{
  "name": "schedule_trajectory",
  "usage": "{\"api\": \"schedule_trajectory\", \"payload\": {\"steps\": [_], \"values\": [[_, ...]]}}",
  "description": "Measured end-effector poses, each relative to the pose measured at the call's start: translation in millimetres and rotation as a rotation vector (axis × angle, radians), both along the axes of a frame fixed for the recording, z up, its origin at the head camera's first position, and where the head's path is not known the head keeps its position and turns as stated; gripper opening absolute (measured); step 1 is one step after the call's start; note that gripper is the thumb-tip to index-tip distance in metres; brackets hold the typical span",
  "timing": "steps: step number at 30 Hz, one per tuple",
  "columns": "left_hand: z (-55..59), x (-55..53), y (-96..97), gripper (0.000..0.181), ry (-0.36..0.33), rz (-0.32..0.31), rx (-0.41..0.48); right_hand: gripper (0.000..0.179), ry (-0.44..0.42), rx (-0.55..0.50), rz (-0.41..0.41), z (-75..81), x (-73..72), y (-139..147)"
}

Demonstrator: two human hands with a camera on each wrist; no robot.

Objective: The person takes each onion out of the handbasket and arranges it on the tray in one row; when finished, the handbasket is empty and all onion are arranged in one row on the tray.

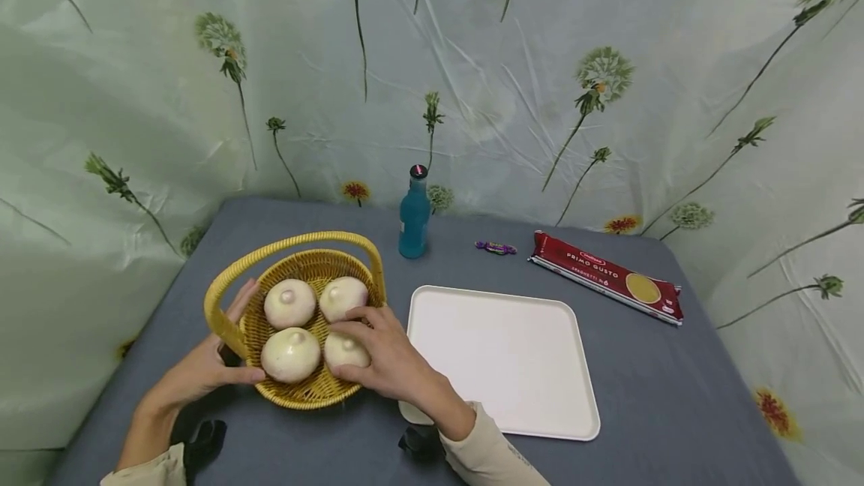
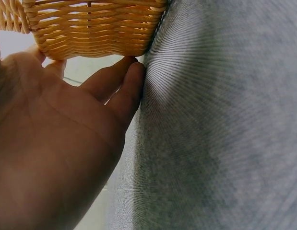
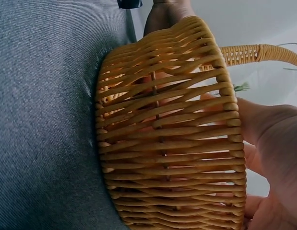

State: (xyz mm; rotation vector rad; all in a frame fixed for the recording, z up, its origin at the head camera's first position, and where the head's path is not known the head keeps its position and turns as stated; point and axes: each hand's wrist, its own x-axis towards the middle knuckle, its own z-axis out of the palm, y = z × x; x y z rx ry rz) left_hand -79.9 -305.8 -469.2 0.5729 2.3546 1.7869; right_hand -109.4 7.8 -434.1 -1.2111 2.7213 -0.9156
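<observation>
A yellow wicker basket point(image 1: 316, 397) with a tall arched handle point(image 1: 297, 240) stands on the table at left. In it sit several pale, round, onion-like bulbs point(image 1: 291, 355), each with a small nub on top. My left hand point(image 1: 202, 366) rests against the basket's left side, thumb at the front rim and straight fingers spread behind the handle; the left wrist view has fingertips low on the weave. Reaching over the right rim, my right hand point(image 1: 388, 351) grips the near-right bulb point(image 1: 346, 351) between thumb and fingers. From the right wrist, the weave partly hides those fingers.
Right of the basket lies a white rectangular tray point(image 1: 499, 358), partly under my right forearm. Behind stand a blue bottle point(image 1: 415, 216) and, farther right, a small purple wrapped candy point(image 1: 496, 247) and a red spaghetti pack point(image 1: 606, 276). A flowered curtain point(image 1: 472, 96) borders the table's back.
</observation>
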Motion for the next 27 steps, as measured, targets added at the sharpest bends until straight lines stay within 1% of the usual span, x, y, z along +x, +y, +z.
{"api": "schedule_trajectory", "payload": {"steps": [4,11,19,24,27], "values": [[2.9,-0.1,-0.6,0.122,0.002,0.001,-0.011,0.050,0.021,-0.006,-0.010,-1.3,0.8,-1.8],[1.1,1.1,-2.1,0.123,-0.003,0.013,-0.008,0.049,0.034,0.028,-0.021,-0.3,2.7,-5.5],[2.7,-0.4,-0.1,0.123,-0.005,0.011,-0.001,0.050,0.064,0.041,-0.037,-0.9,2.1,-5.6],[2.4,-0.2,0.6,0.123,-0.003,0.013,-0.002,0.048,0.097,0.058,-0.040,-1.6,2.1,-6.0],[2.1,-0.1,0.9,0.123,0.001,0.015,-0.012,0.045,0.098,0.068,-0.045,-1.9,2.4,-6.0]]}}
